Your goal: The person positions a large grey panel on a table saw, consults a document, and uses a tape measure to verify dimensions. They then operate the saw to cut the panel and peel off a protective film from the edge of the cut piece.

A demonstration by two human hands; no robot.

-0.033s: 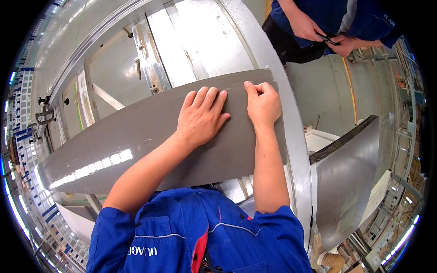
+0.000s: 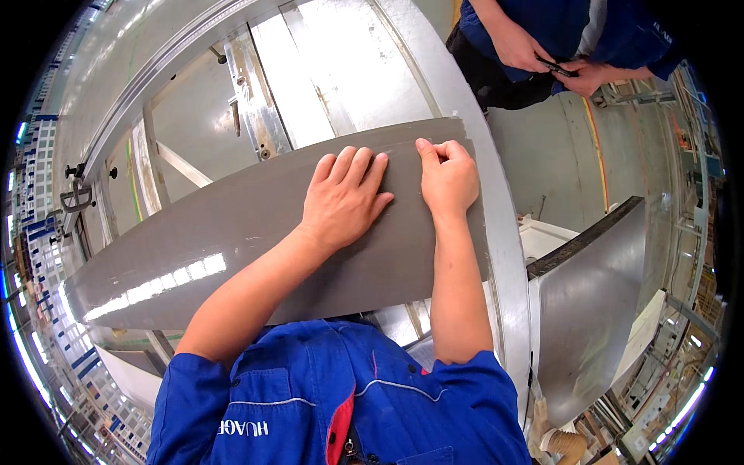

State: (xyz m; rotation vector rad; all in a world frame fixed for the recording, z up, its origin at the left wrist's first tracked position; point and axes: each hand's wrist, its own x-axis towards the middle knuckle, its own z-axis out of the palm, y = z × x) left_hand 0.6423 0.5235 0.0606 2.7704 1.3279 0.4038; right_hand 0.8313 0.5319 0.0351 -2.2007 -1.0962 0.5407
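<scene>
A long, glossy grey panel [image 2: 256,240], curved along its far edge and narrowing to the left, lies across a metal frame in front of me. My left hand [image 2: 345,195] rests on it palm down, fingers stretched out toward the far edge. Just to the right, near the panel's right end, my right hand [image 2: 451,180] is closed, thumb and forefinger pinched together over the surface. Whatever it may hold is hidden or too small to make out. Faint creases or lines run across the surface near both hands.
A pale metal rail [image 2: 496,209] runs beneath the panel's right end. Beyond it stands a smooth grey metal sheet piece [image 2: 593,302] with a dark top edge. At the far right, another person's hands [image 2: 535,54] hold a small dark object. A clamp [image 2: 75,198] sits at the left.
</scene>
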